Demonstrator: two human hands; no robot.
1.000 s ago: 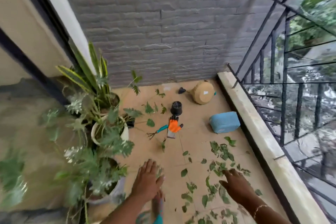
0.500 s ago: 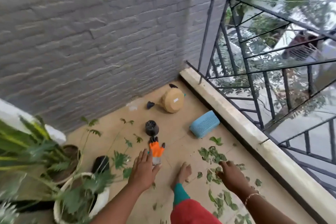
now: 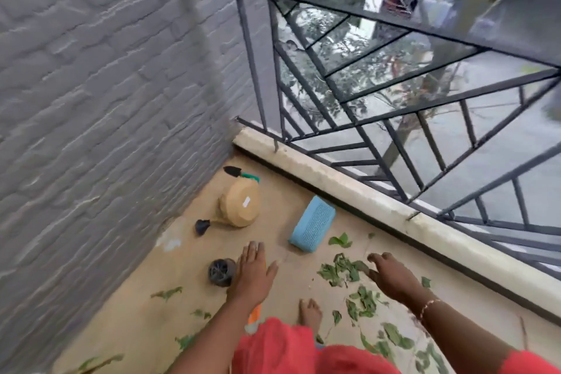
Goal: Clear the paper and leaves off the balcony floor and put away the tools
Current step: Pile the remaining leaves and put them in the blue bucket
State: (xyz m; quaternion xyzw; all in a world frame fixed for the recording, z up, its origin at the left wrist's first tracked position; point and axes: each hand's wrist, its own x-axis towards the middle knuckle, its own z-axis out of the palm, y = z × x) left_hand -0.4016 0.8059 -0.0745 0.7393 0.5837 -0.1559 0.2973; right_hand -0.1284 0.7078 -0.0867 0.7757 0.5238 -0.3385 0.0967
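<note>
While both arms stretch out above the balcony floor [image 3: 188,276], the left grip [image 3: 253,276] is spread flat with straight fingers, holding nothing, just beside one small black pot [image 3: 221,272]. The right grip [image 3: 391,278] hangs loosely bent over the scattered leaves [image 3: 343,270], empty; whether it touches them I cannot tell. The leaves are too many to count. Toward the corner lie one tan watering can [image 3: 241,203], one blue box [image 3: 312,228] and one trowel [image 3: 239,172].

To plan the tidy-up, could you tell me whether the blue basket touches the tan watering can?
No, bare floor shows between the blue basket and the tan watering can.
</note>
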